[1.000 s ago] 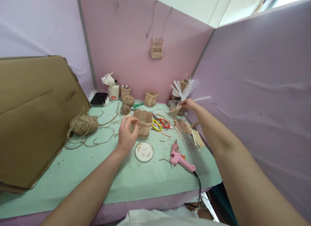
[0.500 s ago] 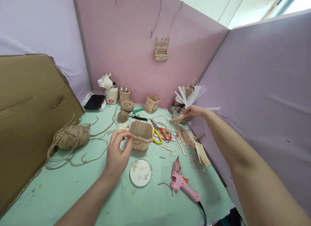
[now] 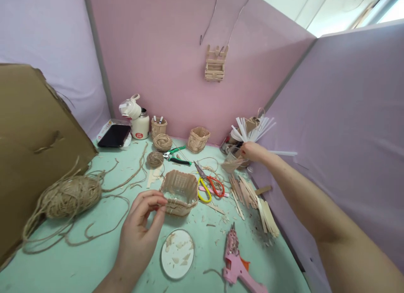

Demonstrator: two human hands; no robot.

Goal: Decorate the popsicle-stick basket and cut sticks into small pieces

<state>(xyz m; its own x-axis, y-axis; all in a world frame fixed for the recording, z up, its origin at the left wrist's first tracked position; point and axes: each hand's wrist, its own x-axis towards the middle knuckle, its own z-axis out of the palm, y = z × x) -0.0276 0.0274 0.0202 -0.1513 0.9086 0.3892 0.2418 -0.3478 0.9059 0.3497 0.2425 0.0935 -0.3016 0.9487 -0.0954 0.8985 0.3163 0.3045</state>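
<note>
My left hand [image 3: 143,223] is closed in a pinch at the near left corner of a small wooden-walled basket [image 3: 179,207]. Whatever lies between its fingertips is too small to make out. The basket stands upright with a clear inner lining. My right hand [image 3: 252,151] reaches far forward to a clear plastic cup [image 3: 232,160] holding thin wooden pieces. Its fingers are curled down at the cup's rim, their tips mostly hidden. In front of the basket lies a white round dish [image 3: 178,254] with small wood flakes. A pink glue gun [image 3: 233,259] rests to its right.
Scissors [image 3: 208,186], pliers [image 3: 176,160] and wood strips [image 3: 267,217] lie around the basket. A twine bundle [image 3: 74,196] trails cords at left, beside cardboard [image 3: 34,150]. Behind stand a bottle [image 3: 139,127], another basket [image 3: 198,139] and white sticks [image 3: 252,131].
The view has shifted, so the tabletop things appear lower and larger. My right hand has curled further over the cup's rim. My left hand stays at the basket's corner.
</note>
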